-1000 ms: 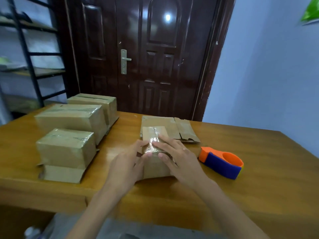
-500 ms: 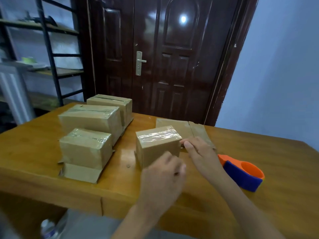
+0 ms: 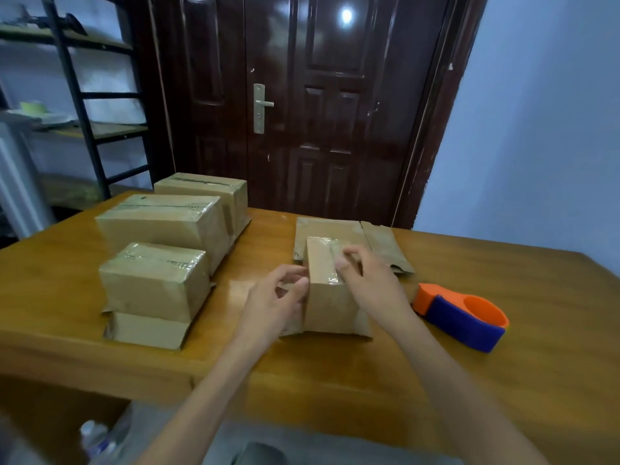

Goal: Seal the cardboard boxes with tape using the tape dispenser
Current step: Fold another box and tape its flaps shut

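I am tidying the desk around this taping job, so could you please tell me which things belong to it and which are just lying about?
Part of the job:
- small box, held between left hand and right hand
- tape dispenser
- three taped boxes
- flattened cardboard

Lying about:
- shelf rack
- plastic bottle
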